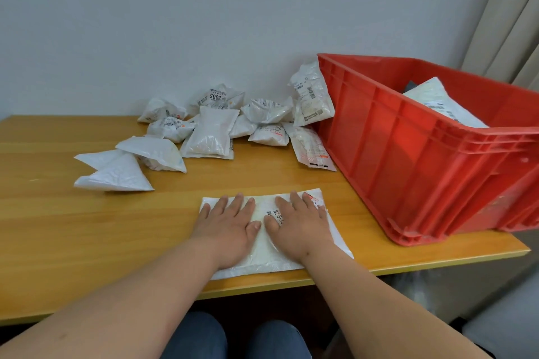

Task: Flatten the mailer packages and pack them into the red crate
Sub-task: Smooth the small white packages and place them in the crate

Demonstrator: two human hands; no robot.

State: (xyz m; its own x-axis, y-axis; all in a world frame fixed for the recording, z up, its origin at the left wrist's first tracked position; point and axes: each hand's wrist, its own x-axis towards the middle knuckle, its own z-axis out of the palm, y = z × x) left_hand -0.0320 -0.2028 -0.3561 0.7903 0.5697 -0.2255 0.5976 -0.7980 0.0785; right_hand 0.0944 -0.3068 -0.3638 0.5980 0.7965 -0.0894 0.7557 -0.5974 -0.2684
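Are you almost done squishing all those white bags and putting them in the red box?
Not yet. At least one flat mailer already lies in the red crate. Right now the left hand and right hand press another mailer flat on the table. A pile of puffy mailers still waits behind it.

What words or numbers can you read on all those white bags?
"2003", upside down, on a crumpled mailer at the back of the pile.
"82-3-3", partly hidden, on the flat mailer under both hands.
The other labels and barcodes, such as on the mailer leaning against the red crate, are too blurred to read.
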